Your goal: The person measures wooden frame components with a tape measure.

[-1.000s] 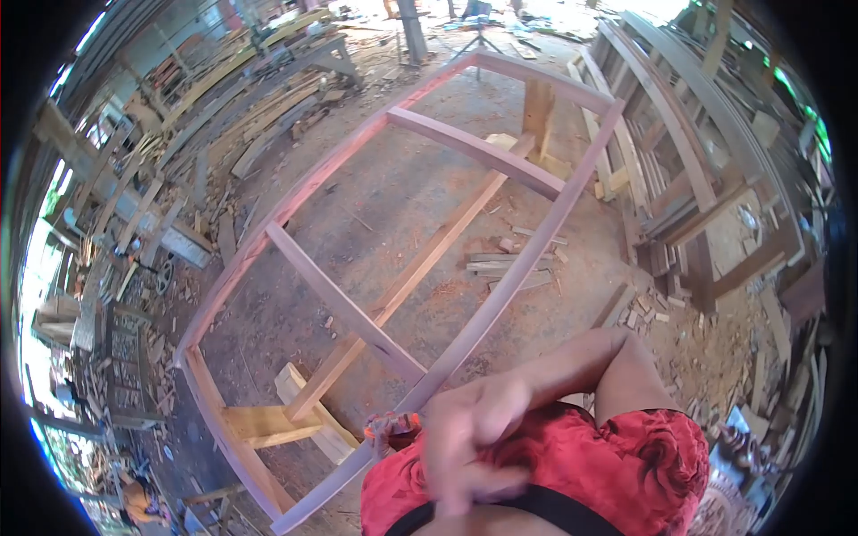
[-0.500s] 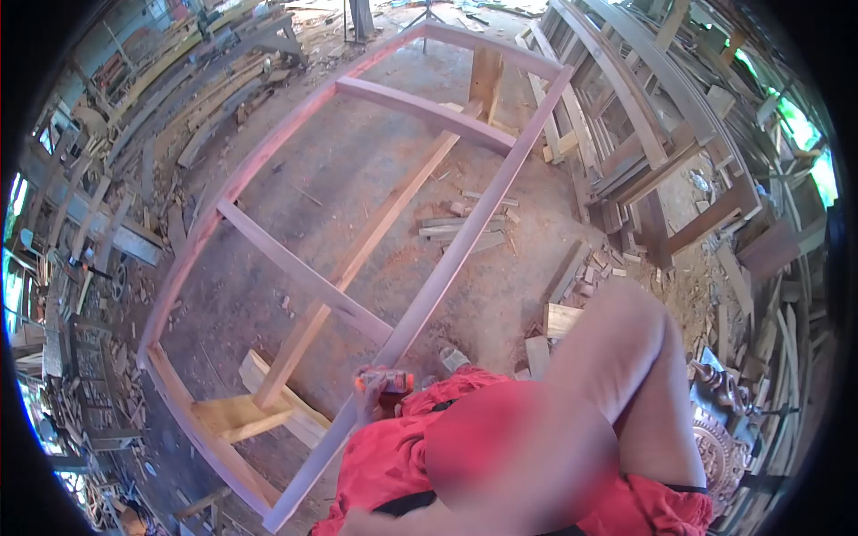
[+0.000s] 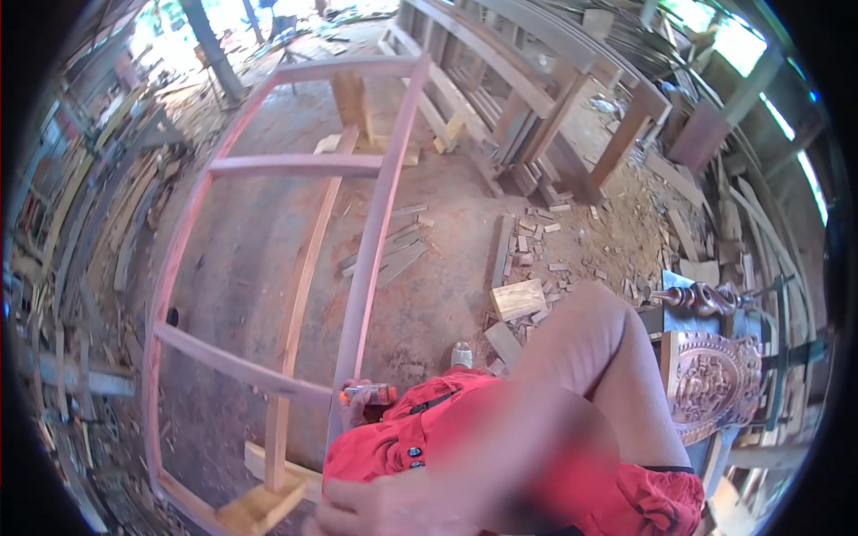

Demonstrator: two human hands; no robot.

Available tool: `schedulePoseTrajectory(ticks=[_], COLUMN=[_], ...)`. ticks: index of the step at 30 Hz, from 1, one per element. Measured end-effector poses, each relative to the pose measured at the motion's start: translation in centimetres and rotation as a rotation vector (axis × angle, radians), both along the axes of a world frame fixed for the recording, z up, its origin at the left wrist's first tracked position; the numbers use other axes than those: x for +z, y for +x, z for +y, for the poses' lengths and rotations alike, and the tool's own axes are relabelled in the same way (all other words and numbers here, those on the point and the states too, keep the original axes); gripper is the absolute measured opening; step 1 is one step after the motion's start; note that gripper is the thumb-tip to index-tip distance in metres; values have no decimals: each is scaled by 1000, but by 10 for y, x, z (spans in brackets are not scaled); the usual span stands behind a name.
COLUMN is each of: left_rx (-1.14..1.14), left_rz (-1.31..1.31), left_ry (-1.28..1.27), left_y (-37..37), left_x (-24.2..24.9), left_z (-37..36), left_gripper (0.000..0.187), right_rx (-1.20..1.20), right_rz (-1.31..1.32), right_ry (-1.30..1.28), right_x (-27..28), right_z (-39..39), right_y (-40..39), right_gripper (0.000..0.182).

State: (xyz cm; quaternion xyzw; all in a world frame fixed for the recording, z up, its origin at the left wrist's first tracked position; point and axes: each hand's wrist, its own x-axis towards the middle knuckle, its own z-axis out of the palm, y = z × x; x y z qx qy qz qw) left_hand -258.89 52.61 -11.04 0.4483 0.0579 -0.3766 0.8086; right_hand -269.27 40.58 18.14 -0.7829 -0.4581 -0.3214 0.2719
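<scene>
My left hand [image 3: 356, 413] is closed around a small bottle [image 3: 375, 394] with orange ends and a dark label, held on its side. This hand is beside the near rail of a large reddish wooden frame [image 3: 365, 268]. My right arm is bent across my red shirt [image 3: 384, 447], its forearm blurred. At the bottom edge my right hand [image 3: 357, 507] is partly cut off, and whether it holds anything is hidden. Long rails and crosspieces make up the frame, with a lighter timber beam [image 3: 308, 259] beneath it.
Offcuts [image 3: 536, 241] and a pale wood block [image 3: 518, 300] lie on the dirt floor ahead. More wooden frames [image 3: 554, 107] lean at the back right. A carved wooden panel [image 3: 713, 380] is on my right. Stacked planks [image 3: 80, 205] line the left.
My view has turned to the right, so the frame appears shifted left and more upright. The left hand still holds the bottle. More of my right hand shows at the bottom edge.
</scene>
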Motion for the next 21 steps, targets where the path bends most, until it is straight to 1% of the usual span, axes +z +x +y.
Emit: schedulePoseTrajectory(ticks=[1,2,3,6,10,13,17,21], left_rx=[-26,-49,-72,-128,-165,-179,-229,-277], left_rz=[-2,-1,0,2,7,3,-4,-17], left_ry=[-1,-4,-6,-18,-58,-82,-102,-129], left_y=[3,6,9,20,28,32,43,67], left_x=[3,4,6,10,16,19,26,28], left_z=[-17,-34,-51,-101,-167,-202,-243,-285], left_gripper=[39,39,39,38,37,36,35,34], right_rx=[61,51,79,135,111,66,-60,-211], right_rz=[-12,-21,16,76,128,126,99,92], right_ry=[-1,-1,101,240,340,386,442,513], right_x=[2,-1,-8,-8,8,23,38,33], right_z=[-19,-36,-52,-108,-187,-236,-296,-344], right_y=[-5,-7,-8,-15,-35,-51,-65,-59], right_gripper=[23,23,23,23,22,21,20,21])
